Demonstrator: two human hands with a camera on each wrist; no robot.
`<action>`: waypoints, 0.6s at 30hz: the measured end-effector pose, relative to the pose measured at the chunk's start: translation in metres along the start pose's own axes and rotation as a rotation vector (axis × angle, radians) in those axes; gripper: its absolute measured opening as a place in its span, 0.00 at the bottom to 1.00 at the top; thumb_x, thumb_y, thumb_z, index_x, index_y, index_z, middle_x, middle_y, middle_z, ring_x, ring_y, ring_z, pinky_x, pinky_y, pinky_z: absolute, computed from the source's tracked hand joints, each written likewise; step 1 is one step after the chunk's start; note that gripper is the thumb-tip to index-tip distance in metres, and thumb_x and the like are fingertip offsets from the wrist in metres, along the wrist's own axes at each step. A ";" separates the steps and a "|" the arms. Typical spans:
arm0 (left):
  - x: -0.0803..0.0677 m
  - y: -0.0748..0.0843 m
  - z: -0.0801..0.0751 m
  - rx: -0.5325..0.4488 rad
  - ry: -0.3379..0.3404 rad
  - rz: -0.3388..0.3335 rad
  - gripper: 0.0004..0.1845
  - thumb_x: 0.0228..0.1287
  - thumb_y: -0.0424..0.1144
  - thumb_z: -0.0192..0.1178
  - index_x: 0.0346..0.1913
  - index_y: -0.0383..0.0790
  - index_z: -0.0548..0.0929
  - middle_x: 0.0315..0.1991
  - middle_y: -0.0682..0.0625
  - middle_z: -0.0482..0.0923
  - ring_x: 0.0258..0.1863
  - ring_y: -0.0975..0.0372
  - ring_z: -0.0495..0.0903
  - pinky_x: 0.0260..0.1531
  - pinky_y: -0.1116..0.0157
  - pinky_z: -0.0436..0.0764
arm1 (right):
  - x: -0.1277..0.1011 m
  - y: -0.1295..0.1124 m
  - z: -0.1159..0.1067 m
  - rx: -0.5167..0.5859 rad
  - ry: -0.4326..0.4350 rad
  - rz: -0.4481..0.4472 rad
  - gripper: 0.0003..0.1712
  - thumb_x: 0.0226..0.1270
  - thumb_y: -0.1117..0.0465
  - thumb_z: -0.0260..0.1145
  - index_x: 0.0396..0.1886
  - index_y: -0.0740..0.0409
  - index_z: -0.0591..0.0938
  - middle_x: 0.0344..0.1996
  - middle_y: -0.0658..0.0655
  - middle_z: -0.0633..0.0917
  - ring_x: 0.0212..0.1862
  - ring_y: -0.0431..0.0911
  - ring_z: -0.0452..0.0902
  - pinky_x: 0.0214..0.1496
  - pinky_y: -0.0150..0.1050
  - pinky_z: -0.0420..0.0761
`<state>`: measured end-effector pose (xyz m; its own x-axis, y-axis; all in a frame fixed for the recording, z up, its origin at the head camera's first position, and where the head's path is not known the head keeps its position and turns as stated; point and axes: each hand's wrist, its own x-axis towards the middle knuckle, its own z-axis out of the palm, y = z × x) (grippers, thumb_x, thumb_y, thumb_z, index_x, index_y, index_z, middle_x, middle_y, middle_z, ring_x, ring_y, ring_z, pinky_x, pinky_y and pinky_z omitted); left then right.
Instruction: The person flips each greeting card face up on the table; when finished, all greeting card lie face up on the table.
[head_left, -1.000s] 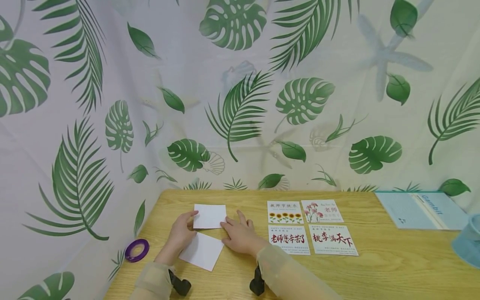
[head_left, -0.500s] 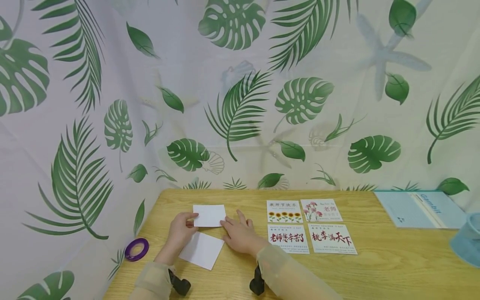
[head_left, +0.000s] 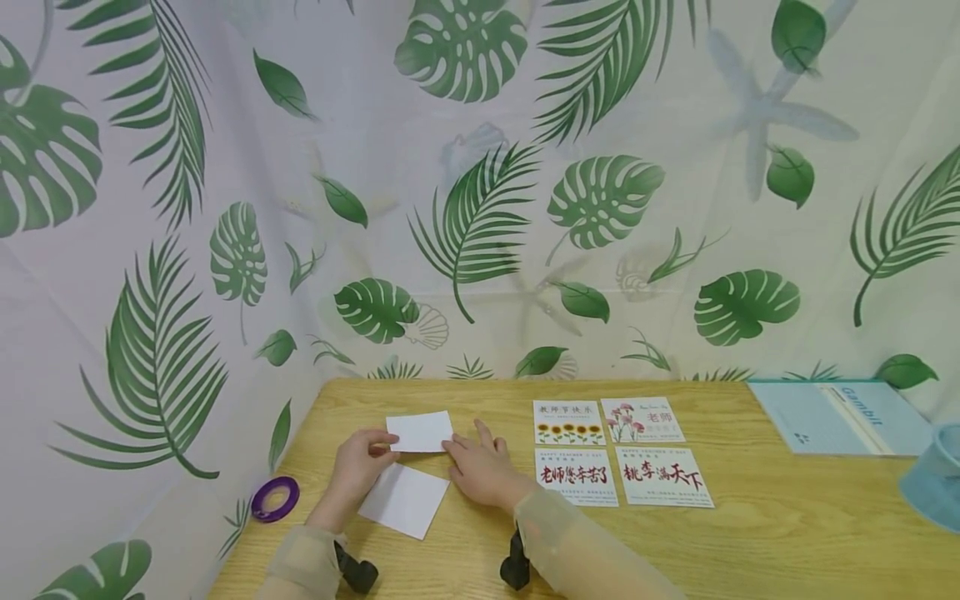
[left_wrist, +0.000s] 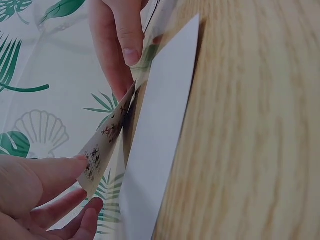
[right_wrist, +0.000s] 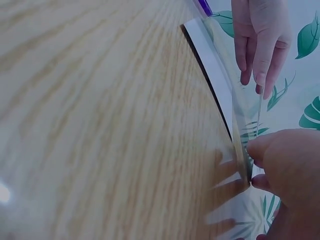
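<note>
A white-backed card (head_left: 420,431) is held between both hands near the table's left side. My left hand (head_left: 382,455) pinches its left edge and my right hand (head_left: 461,457) pinches its right edge. In the left wrist view the card (left_wrist: 107,135) is tilted up off the wood and shows print on its underside, with my left thumb and fingers (left_wrist: 45,187) around its corner and the right hand's fingers (left_wrist: 122,35) at its far end. A second white card (head_left: 405,500) lies flat below it, also seen as the flat card (left_wrist: 160,140).
Four printed greeting cards (head_left: 611,452) lie in a two-by-two block to the right. A purple ribbon roll (head_left: 274,498) sits near the table's left edge. A light blue book (head_left: 840,417) and a blue container (head_left: 937,485) are at the far right. A leaf-print curtain (head_left: 480,208) hangs behind the table (head_left: 750,542).
The held card has tipped, so it looks shorter from above. My left thumb has slid slightly along its edge. The right hand has hardly moved.
</note>
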<state>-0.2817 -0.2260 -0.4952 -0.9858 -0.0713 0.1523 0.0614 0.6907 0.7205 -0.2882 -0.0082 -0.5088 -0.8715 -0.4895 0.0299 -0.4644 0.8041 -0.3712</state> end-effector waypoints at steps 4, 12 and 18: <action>-0.001 0.000 0.000 0.004 -0.004 -0.025 0.10 0.60 0.31 0.67 0.44 0.34 0.88 0.51 0.37 0.83 0.47 0.48 0.83 0.48 0.53 0.83 | -0.003 0.000 -0.003 0.012 0.014 0.002 0.25 0.76 0.54 0.54 0.70 0.50 0.72 0.71 0.57 0.72 0.78 0.64 0.46 0.68 0.66 0.60; -0.004 0.003 -0.001 -0.025 0.018 -0.054 0.10 0.63 0.35 0.65 0.45 0.36 0.88 0.54 0.36 0.82 0.53 0.44 0.81 0.55 0.48 0.80 | -0.006 0.001 -0.008 0.073 0.064 -0.008 0.25 0.77 0.57 0.52 0.72 0.50 0.70 0.71 0.58 0.72 0.77 0.66 0.48 0.69 0.68 0.58; -0.003 0.007 0.000 -0.028 0.052 -0.028 0.10 0.64 0.36 0.65 0.45 0.36 0.88 0.53 0.36 0.83 0.51 0.44 0.82 0.53 0.48 0.81 | -0.005 0.002 -0.008 0.134 0.126 -0.001 0.26 0.76 0.59 0.54 0.72 0.52 0.69 0.70 0.59 0.73 0.73 0.66 0.57 0.66 0.67 0.63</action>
<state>-0.2785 -0.2209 -0.4908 -0.9777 -0.1286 0.1663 0.0388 0.6673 0.7438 -0.2862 -0.0017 -0.5025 -0.8876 -0.4376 0.1436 -0.4478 0.7470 -0.4914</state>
